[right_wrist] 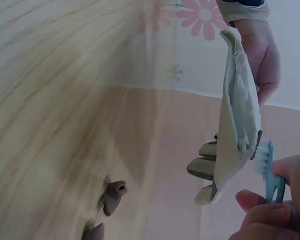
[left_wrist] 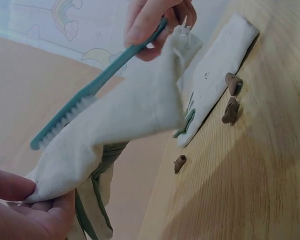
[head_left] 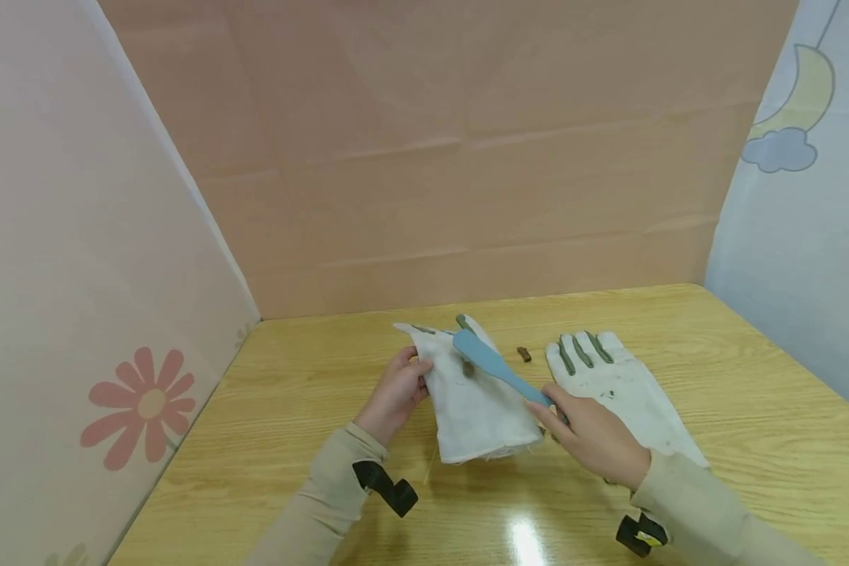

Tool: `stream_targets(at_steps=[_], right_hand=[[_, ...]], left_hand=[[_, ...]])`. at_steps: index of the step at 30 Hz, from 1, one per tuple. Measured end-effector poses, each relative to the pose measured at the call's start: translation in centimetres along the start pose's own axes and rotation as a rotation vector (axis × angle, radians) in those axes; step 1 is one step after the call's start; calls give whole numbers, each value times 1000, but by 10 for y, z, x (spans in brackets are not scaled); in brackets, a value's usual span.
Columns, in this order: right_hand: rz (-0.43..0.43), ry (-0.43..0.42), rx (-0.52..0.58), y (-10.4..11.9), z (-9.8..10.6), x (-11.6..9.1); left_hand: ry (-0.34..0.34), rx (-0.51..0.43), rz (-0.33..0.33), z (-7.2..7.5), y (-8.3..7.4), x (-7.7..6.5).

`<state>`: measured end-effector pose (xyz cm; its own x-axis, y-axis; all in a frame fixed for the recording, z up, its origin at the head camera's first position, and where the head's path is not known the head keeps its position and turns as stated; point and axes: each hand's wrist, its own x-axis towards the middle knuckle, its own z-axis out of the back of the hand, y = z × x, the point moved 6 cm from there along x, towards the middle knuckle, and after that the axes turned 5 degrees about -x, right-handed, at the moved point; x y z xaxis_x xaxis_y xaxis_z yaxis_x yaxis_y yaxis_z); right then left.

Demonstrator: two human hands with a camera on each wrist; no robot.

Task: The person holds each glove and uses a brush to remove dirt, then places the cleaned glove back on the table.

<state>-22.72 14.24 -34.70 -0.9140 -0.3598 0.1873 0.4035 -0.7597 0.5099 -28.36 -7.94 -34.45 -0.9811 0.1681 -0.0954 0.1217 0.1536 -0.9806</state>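
A white work glove with green fingers (head_left: 477,413) is held up above the table, its cuff toward the person. My left hand (head_left: 396,389) pinches the glove's edge between thumb and fingers. In my right hand (head_left: 597,436) is the handle of a blue brush (head_left: 491,362) with white bristles (left_wrist: 65,122). The bristles face the glove's fabric, and in the left wrist view they lie against it. A dark brown spot (head_left: 468,369) shows on the glove beside the brush head.
A second white glove (head_left: 630,393) lies flat on the wooden table (head_left: 290,409) at the right. Small brown lumps, one of them a brown piece (head_left: 524,354), lie between and near the gloves. A pinkish-brown backdrop (head_left: 431,157) stands behind, with patterned side panels.
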Motion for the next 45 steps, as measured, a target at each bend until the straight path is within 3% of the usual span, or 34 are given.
stream_targets(at_steps=[8, 18, 25, 35, 45], right_hand=[[3, 4, -16, -6, 4, -8], [100, -82, 41, 14, 5, 7], [56, -38, 25, 13, -4, 9], [-1, -18, -5, 0, -4, 0], [28, -55, 53, 6, 4, 0]], left_hand=[[-8, 6, -5, 1, -1, 1], [3, -5, -11, -2, -1, 1], [13, -15, -17, -3, -1, -1], [-23, -20, -9, 0, -1, -1], [-17, -11, -7, 1, -1, -2]])
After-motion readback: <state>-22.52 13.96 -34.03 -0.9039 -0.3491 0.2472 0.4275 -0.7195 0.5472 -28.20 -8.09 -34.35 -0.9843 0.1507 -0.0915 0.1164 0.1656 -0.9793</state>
